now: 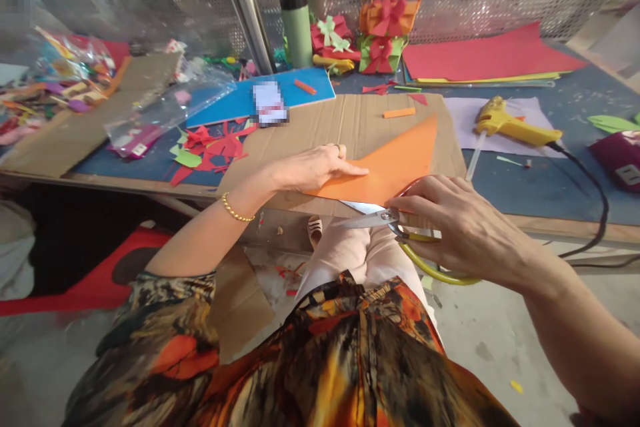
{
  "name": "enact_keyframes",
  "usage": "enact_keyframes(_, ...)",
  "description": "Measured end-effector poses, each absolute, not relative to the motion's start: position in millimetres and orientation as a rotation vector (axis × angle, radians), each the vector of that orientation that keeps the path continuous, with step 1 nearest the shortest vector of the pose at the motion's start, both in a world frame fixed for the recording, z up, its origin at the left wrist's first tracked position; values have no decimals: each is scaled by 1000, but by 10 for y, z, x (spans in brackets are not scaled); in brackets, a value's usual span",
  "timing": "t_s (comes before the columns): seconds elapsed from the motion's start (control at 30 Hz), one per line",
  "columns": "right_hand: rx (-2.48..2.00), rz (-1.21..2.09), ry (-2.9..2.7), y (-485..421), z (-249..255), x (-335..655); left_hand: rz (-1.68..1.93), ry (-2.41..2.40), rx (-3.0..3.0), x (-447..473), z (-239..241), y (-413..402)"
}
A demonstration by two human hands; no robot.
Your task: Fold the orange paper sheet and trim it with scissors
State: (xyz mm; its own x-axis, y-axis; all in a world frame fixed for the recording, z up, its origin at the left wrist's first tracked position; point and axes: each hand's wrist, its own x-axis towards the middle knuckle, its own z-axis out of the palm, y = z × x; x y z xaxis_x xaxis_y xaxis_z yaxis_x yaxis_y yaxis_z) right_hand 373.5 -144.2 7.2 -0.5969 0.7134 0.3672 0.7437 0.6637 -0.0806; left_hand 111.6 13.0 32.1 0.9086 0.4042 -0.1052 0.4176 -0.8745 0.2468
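An orange paper sheet (400, 153) lies at the table's front edge, its tip pointing up to the right. My left hand (317, 168) grips its left end, with the index finger stretched along the top and the thumb hidden. Held in my right hand (453, 217) is a pair of scissors (369, 219) with yellow handles. The blades are parted and point left; one lies under the sheet's front edge, the other hangs below it. Beneath the sheet is a piece of cardboard (310, 123).
A yellow hot glue gun (515, 125) with a black cord lies to the right. Red paper sheets (480, 57) are stacked behind it. Red paper scraps (220, 147) lie left, near a blue board (310, 83). A green bottle (297, 30) and a steel flask (250, 20) stand behind.
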Motion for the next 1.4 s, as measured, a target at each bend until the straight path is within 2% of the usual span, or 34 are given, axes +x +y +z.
enact_keyframes(0.6,-1129,-88,-2554,-1245,50,3573,-170,692,2794,1178,405,80)
enact_keyframes(0.87,-1141,-4,-2535,-1291,70,3542,-70,611,2811,1148,350,118)
enact_keyframes(1.4,-1111,-69,-2576,-1177,37,3406,-128,637,2809,1166,420,73)
